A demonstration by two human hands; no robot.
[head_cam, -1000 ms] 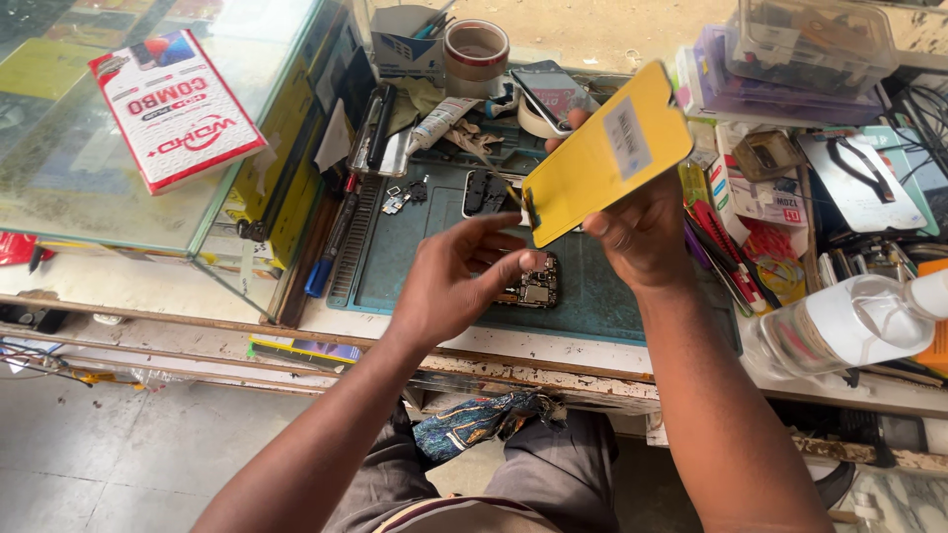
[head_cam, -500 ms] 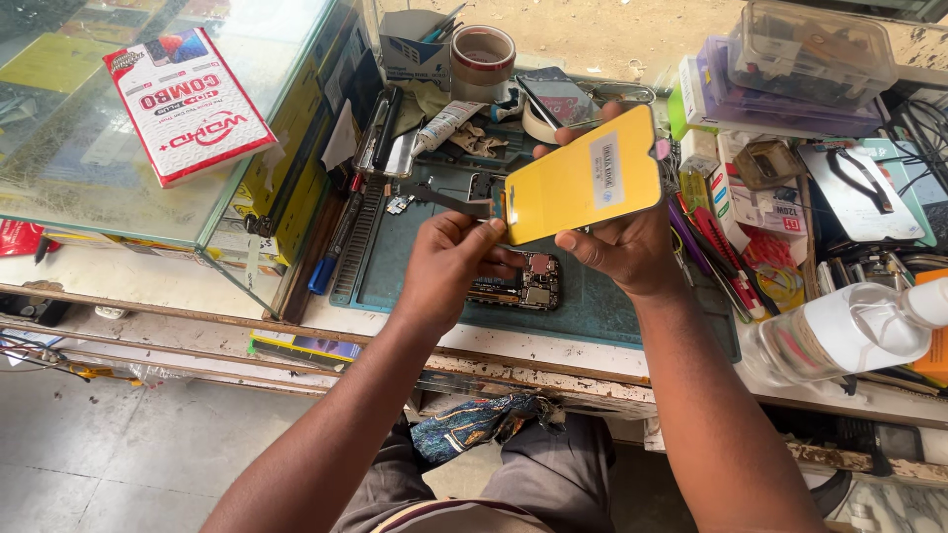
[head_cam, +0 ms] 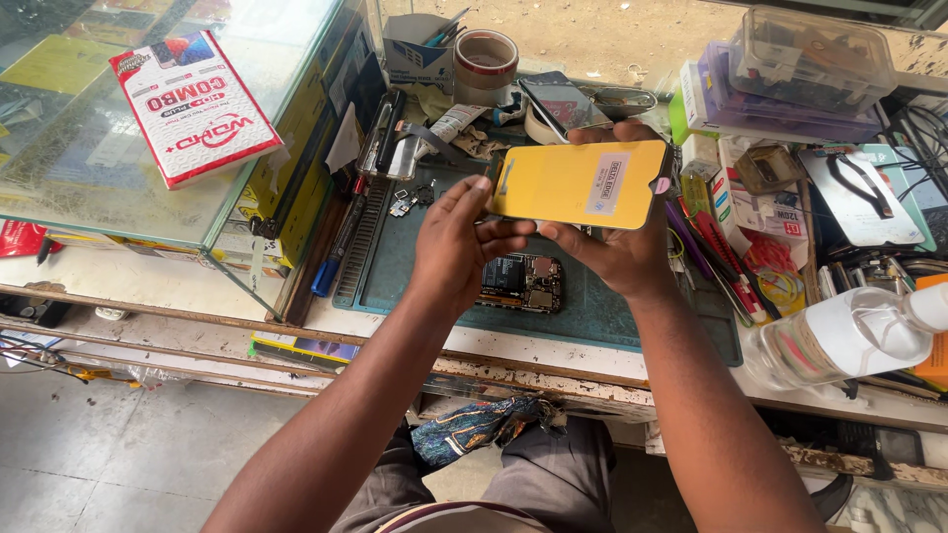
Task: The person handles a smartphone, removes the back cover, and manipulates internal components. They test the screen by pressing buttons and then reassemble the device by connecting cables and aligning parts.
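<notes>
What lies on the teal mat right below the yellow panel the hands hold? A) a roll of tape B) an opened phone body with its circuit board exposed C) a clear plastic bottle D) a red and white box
B: an opened phone body with bare circuit board lies on the teal work mat, under the flat yellow phone-screen panel held between the left hand and right hand.

Yellow panel (head_cam: 578, 184) now level, lower.

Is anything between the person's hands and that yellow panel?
Nothing visible. The right hand cradles the yellow panel from beneath, and the left hand pinches its left end, above the opened phone.
</notes>
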